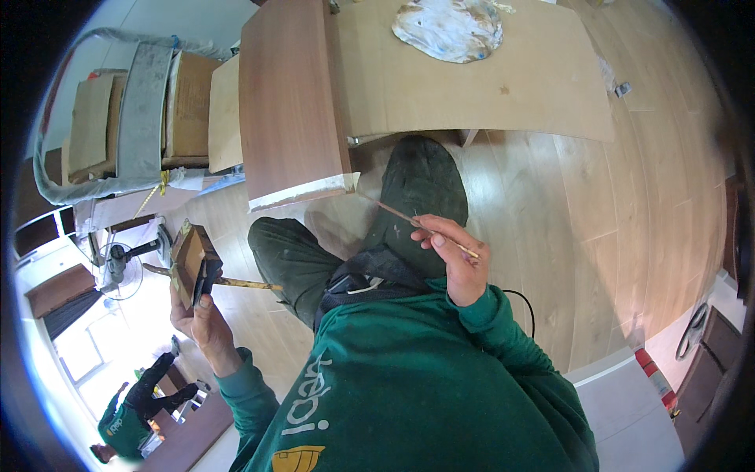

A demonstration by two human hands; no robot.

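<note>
My right hand (pixel 456 256) is closed in a pinch round a thin stick (pixel 403 214), like a fine paintbrush. Its far end points at the near corner of a brown wood-look panel (pixel 291 94), close to the whitish strip (pixel 303 192) along the panel's end; whether it touches, I cannot tell. Off to the left, my left hand (pixel 206 330) grips a small brown box-shaped thing (pixel 194 256) with a dark side. A yellowish stick (pixel 248 283) pokes out past that box; whether my fingers hold it too is hidden.
A tan board (pixel 472 94) beyond my knee carries a stained white cloth (pixel 450 30). Cardboard boxes (pixel 191 106) sit on a plastic-wrapped trolley (pixel 86 189) at left. A fan (pixel 118 259) stands behind my left hand; another person (pixel 130 417) works at far lower left.
</note>
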